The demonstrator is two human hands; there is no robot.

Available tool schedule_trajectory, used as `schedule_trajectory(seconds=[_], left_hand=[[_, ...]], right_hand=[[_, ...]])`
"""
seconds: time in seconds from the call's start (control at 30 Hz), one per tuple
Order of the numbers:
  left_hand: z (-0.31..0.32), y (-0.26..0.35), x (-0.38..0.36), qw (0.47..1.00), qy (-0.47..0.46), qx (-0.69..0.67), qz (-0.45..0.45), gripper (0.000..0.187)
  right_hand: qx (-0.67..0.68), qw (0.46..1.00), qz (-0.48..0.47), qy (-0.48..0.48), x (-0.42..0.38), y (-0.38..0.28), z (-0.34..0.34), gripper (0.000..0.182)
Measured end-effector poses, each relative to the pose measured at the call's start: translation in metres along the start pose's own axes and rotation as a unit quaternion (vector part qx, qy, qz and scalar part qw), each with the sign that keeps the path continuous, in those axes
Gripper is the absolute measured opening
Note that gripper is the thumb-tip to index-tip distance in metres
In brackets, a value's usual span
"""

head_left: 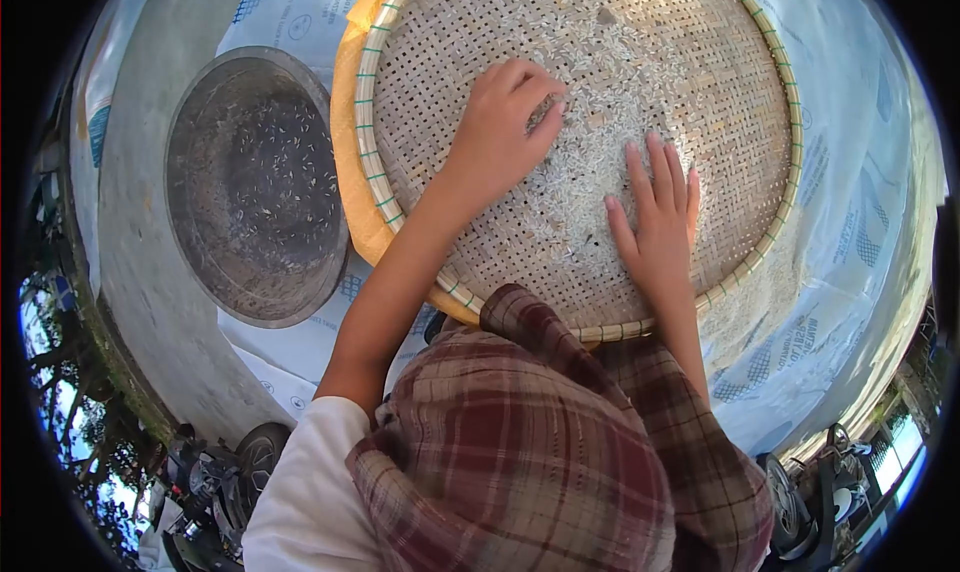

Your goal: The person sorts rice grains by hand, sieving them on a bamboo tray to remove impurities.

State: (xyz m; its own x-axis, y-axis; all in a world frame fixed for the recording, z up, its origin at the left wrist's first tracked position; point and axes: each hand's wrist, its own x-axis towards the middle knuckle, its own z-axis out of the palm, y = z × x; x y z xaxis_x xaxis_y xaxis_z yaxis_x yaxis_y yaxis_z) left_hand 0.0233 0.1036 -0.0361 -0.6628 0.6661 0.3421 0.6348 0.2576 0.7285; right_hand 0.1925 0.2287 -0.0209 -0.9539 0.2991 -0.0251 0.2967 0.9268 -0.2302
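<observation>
Rice grains (590,142) lie spread across the round woven bamboo tray (600,12) before me. My left hand (505,122) curls loosely into them, pinching nothing; my right hand (657,222) rests flat, fingers spread. A metal basin (255,187) sits left of the tray.

both hands down, palms low

left hand (505,122) reaches far forward on a bare, outstretched arm, fingers curled with tips pressed down. right hand (657,217) lies flat, fingers straight and close together, forearm short and drawn near the body
</observation>
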Motion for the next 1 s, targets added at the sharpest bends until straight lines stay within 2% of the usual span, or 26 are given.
schedule_trajectory(seconds=[0.13,0.2,0.23,0.33,0.47,0.53,0.6,0.73,0.87,1.0], left_hand=[[0.002,-0.004,0.003,0.999,-0.014,-0.035,-0.032,0.013],[0.003,-0.003,0.002,0.999,-0.020,-0.024,-0.013,0.014],[0.001,-0.004,0.002,1.000,-0.020,-0.010,0.004,0.015],[0.002,-0.002,0.003,1.000,-0.023,-0.006,-0.002,0.016],[0.002,-0.005,0.002,1.000,-0.010,0.014,0.014,0.015],[0.003,-0.002,0.000,0.999,-0.017,0.029,0.022,0.015],[0.005,-0.001,-0.002,0.998,-0.028,0.034,0.038,0.014],[0.009,-0.004,0.000,0.997,0.006,0.049,0.060,0.013],[0.006,-0.002,-0.001,0.994,0.006,0.091,0.065,0.013],[0.010,0.000,-0.011,0.995,0.017,0.077,0.063,0.013]], right_hand=[[0.034,0.998,0.017,0.053,0.006,0.000,0.002,0.048],[0.102,0.992,0.012,0.079,0.016,0.003,-0.001,0.042],[0.112,0.986,0.013,0.125,0.025,0.006,-0.001,0.037],[0.145,0.971,-0.007,0.187,0.054,0.006,-0.006,0.032],[0.168,0.967,-0.069,0.181,0.072,-0.009,0.012,0.027],[0.105,0.978,-0.047,0.174,0.064,-0.012,0.015,0.025],[0.131,0.973,-0.027,0.186,0.060,-0.008,0.020,0.025],[0.141,0.971,-0.039,0.188,0.064,-0.008,0.018,0.026],[0.166,0.969,-0.036,0.181,0.060,-0.004,0.016,0.027],[0.166,0.967,-0.046,0.189,0.059,-0.003,0.016,0.028]])
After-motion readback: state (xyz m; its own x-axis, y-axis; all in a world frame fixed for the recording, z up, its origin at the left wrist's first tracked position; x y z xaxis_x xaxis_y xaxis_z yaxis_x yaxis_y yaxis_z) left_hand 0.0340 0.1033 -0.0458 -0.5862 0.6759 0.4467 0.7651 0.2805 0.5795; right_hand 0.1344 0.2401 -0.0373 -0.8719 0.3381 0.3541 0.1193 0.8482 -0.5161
